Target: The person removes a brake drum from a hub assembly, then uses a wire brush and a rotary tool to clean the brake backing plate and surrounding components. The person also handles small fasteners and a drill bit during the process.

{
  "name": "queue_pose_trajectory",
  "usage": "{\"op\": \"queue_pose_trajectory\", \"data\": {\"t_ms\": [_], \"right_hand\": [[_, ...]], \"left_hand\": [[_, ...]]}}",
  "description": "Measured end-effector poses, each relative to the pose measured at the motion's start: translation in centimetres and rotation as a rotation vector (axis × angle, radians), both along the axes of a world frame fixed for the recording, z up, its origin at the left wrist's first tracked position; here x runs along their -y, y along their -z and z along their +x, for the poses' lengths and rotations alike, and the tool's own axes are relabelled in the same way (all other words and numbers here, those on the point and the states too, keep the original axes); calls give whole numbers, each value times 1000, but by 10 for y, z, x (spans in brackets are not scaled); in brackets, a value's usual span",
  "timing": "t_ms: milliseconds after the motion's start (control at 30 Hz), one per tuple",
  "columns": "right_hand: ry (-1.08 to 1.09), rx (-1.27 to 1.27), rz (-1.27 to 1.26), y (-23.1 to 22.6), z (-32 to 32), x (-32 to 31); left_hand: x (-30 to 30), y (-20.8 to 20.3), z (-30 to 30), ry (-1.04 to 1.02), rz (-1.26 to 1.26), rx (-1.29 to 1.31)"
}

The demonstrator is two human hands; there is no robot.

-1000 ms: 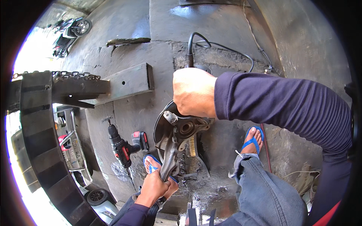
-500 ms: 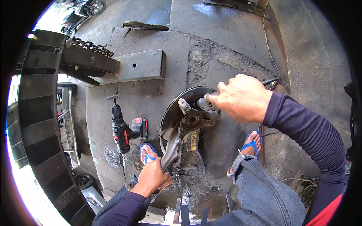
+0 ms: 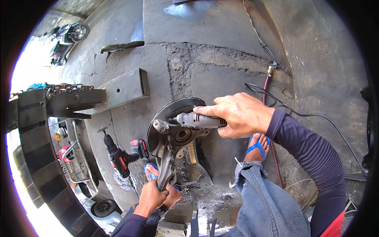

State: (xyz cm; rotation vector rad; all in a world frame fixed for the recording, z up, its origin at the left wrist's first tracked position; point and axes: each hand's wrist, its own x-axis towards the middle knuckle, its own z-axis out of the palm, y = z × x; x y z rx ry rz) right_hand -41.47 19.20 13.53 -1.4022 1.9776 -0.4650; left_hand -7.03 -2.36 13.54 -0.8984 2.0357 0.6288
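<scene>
We judge the grinding step in hand. The right hand (image 3: 237, 116) is clenched around a grey rotary tool (image 3: 199, 120), its tip at the steering knuckle (image 3: 173, 138) standing on the concrete floor (image 3: 221, 51). The left hand (image 3: 154, 195) grips the knuckle's lower arm. Next move needs steady bracing and light, controlled tip pressure.

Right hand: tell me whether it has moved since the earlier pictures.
Yes. The right hand, which was higher up, away from the steering knuckle, has come down to it and now holds a grey rotary tool against its hub. The left hand stays on the knuckle's lower arm.
</scene>
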Motion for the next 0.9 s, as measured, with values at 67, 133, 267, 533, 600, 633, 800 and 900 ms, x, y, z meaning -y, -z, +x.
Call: {"op": "queue_pose_trajectory", "data": {"t_ms": [67, 133, 267, 533, 600, 633, 800, 900], "right_hand": [[65, -14, 28, 4, 9, -11], [135, -13, -82, 3, 19, -19], [223, -115, -128, -4, 33, -20], [209, -328, -112, -26, 62, -12], [173, -294, -64, -26, 68, -10], [249, -320, -75, -24, 70, -9], [200, -243, -20, -33, 65, -29], [201, -216, 71, -70, 51, -45]], "left_hand": [[0, 1, 0, 1, -12, 6], [-1, 1, 0, -12, -11, 10], [-1, 1, 0, -11, -13, 14], [-2, 2, 3, 10, -11, 2], [-4, 2, 4, 1, -12, -6], [-5, 1, 5, 4, -5, -10], [-10, -8, 2, 82, 3, -62], [-16, -16, -2, 123, 1, -194]]}}
